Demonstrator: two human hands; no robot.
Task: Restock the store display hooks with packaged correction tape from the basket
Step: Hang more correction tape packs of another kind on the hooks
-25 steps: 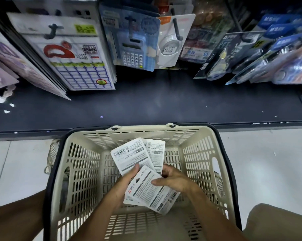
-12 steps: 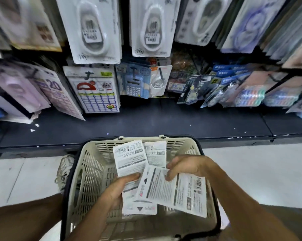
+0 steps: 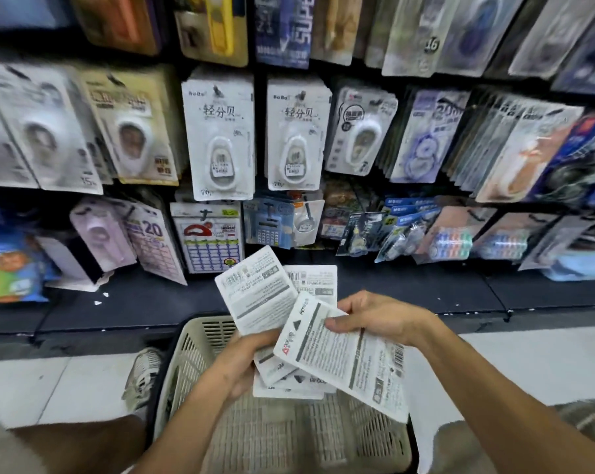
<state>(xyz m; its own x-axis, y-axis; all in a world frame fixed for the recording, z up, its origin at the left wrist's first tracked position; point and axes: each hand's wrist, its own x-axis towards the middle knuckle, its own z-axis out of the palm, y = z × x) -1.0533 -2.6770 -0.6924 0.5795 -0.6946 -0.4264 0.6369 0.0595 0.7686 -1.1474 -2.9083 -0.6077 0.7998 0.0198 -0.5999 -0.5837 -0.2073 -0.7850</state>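
Note:
My left hand grips a fan of white correction tape packs, their printed backs facing me, above the beige plastic basket. My right hand pinches one more pack at its upper edge, slightly right of the fan and overlapping it. On the display wall ahead, two rows of matching white correction tape packs hang on hooks at centre. The hooks themselves are hidden behind the packs.
Other stationery packs crowd the hooks left, right and above, blurred. A lower row holds a calculator pack and label sheets. A dark shelf base runs under them. My shoe stands left of the basket on pale floor tiles.
Both hands rose out of the basket with the packs. My right hand pulled one pack away to the right of the fan. The view tilted up to the hanging displays.

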